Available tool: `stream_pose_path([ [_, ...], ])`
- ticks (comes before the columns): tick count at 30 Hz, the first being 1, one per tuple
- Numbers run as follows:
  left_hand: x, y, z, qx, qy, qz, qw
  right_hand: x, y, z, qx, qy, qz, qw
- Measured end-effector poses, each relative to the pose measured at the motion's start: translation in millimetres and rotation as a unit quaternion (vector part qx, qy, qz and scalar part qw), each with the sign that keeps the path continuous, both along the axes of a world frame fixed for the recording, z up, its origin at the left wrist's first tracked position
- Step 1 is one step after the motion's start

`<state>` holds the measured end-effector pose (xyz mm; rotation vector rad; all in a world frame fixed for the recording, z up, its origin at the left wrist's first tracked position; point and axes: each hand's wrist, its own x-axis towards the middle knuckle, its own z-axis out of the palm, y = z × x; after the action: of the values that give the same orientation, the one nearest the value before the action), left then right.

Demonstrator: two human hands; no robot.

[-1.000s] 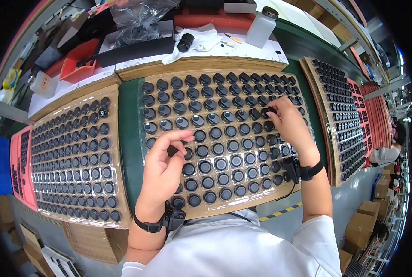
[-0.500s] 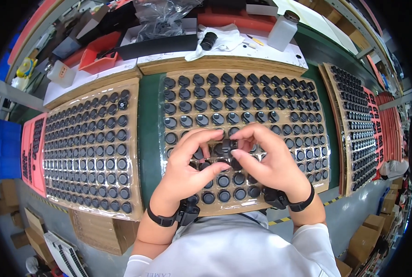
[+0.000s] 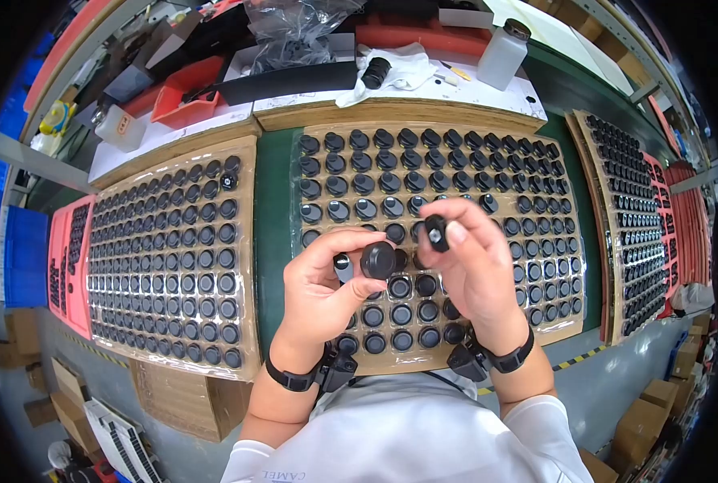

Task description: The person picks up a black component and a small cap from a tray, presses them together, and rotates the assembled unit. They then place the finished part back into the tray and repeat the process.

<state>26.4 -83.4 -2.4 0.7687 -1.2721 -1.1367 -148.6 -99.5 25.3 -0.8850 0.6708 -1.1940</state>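
white bottle [image 3: 503, 55], red bin [image 3: 183, 91]

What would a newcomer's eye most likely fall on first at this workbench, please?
Probably the two hands raised at the centre: the left hand pinches a round black cap, and the right hand pinches a smaller black part. Beneath them lies the middle wooden tray, packed with rows of the same black caps. A similar full tray sits to the left, and a white plastic bottle stands at the back.

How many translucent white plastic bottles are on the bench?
2: one bottle with a dark cap at the back right, another bottle lying at the back left. Clutter there may hide more.
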Motion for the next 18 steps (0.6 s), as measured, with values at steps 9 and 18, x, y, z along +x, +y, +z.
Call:
stream_pose_path([
  [9, -1.3, -1.6, -3.1, -0.049, -0.024, 0.029, 0.998, 3.9, -4.5, 7.2, -0.393, 0.358, -0.060, 0.845],
  [18, -0.3, -1.1, -1.3, -0.059, -0.024, 0.013, 0.998, 11.8, 0.1, 17.9, -0.136, 0.162, -0.021, 0.977],
])
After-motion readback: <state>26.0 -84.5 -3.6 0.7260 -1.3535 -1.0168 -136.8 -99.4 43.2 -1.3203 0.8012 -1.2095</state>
